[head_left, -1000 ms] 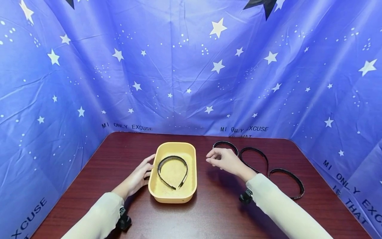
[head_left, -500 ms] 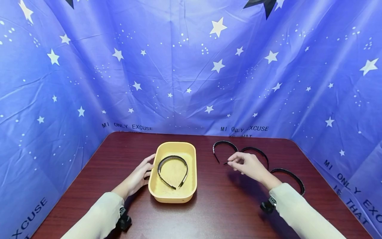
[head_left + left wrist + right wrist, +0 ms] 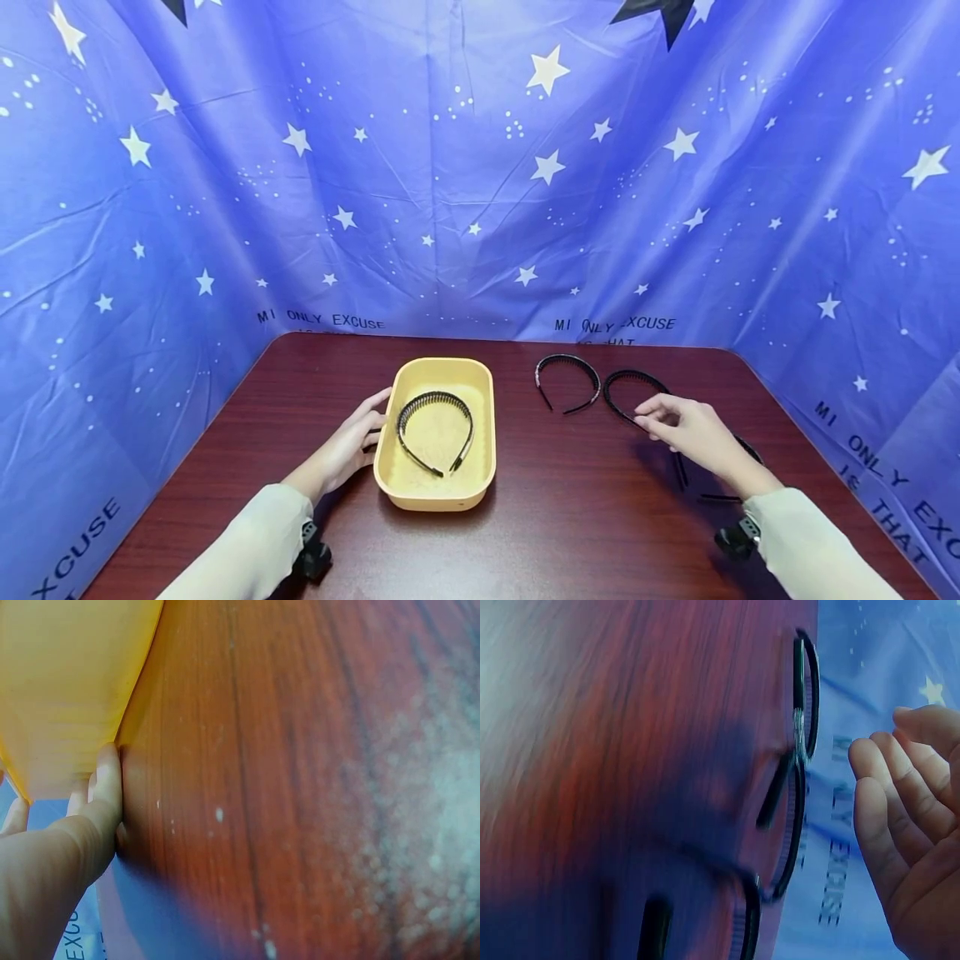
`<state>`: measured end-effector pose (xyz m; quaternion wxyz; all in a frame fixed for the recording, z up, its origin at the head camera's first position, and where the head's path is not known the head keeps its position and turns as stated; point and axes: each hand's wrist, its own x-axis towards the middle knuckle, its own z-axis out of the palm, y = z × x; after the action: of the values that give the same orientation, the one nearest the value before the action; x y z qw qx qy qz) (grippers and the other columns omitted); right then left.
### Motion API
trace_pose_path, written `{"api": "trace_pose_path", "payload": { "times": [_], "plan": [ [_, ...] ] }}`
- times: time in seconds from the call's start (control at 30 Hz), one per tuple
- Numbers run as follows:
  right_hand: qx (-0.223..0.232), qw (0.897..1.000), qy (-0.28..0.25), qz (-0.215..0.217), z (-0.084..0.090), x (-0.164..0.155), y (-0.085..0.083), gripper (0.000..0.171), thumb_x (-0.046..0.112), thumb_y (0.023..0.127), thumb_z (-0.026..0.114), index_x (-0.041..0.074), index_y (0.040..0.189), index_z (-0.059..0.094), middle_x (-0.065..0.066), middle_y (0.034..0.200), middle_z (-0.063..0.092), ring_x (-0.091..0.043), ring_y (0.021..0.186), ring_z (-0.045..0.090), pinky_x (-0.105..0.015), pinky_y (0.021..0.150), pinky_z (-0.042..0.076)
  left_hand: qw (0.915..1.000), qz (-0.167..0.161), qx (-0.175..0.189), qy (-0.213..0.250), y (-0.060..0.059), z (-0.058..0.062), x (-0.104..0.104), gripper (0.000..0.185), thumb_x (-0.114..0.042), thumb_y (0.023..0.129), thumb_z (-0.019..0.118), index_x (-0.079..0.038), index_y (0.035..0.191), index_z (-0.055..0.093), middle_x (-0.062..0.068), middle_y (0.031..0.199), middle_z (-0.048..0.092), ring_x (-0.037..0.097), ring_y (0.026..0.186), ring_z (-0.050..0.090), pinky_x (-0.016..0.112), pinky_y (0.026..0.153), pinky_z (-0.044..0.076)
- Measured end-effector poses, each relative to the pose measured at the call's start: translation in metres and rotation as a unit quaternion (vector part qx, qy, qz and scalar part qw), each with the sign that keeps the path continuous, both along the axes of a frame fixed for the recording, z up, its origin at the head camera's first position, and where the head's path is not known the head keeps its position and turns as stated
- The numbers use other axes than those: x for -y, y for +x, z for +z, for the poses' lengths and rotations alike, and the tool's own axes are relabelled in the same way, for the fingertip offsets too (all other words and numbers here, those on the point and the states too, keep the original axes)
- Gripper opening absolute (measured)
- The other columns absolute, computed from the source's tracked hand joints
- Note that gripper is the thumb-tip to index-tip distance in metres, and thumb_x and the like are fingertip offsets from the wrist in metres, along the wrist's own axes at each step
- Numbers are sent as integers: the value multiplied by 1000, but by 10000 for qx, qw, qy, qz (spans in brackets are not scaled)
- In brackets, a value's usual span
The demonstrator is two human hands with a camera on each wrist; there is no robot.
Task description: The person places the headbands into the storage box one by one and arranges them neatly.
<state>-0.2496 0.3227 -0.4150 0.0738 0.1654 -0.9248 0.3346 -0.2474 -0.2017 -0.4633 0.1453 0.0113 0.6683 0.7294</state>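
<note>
Yellow tray [image 3: 406,497] at left hand [image 3: 348,442], right hand [image 3: 693,429] prob. over black headband [image 3: 626,385]

Dark capitals are running along the lower hem of the blue star-printed backdrop [image 3: 480,167]: "MI ONLY EXCUSE" at 11 o'clock from the tabletop [image 3: 525,533], again at 1 o'clock (partly creased), with "THAT" peeking beneath; "EXCUSE" is showing at both lower corners.

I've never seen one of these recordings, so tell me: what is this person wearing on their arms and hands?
Both arms wear long, pale cream sleeves, the left sleeve and the right sleeve, reaching to the wrists. A small black device sits strapped under the left wrist, another under the right. The hands are bare: no gloves or rings visible.
</note>
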Motion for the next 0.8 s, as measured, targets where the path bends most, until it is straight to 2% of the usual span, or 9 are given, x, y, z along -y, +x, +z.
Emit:
{"api": "trace_pose_path", "payload": {
  "times": [0.23, 0.47, 0.8],
  "plan": [
    [-278, 9985, 258, -391, 3, -33, 11, 15, 24, 93, 72, 14, 105, 71, -1, 81, 72, -17, 67, 67, -28, 51, 50, 10000, 20, -15, 25, 0, -1, 0, 63, -21, 99, 46, -26, 158, 25, 23, 138, 50, 32, 122, 51, 47, 91, 48],
    [-213, 9955, 458, -806, 1, -69, 20, 23, 28, 95, 70, 10, 110, 71, -3, 85, 73, -13, 65, 66, -27, 52, 50, 10000, -2, -20, 27, 0, -1, 1, 62, -19, 99, 45, -27, 158, 25, 23, 139, 48, 33, 123, 51, 46, 91, 48],
    [-270, 9920, 484, -1135, -9, -105, 29, 23, 26, 96, 68, 7, 108, 71, -3, 78, 72, -7, 64, 64, -27, 49, 48, 10000, 34, -31, 42, -1, -3, 2, 62, -20, 100, 45, -26, 158, 25, 23, 140, 48, 32, 122, 51, 46, 91, 48]
  ]
}}
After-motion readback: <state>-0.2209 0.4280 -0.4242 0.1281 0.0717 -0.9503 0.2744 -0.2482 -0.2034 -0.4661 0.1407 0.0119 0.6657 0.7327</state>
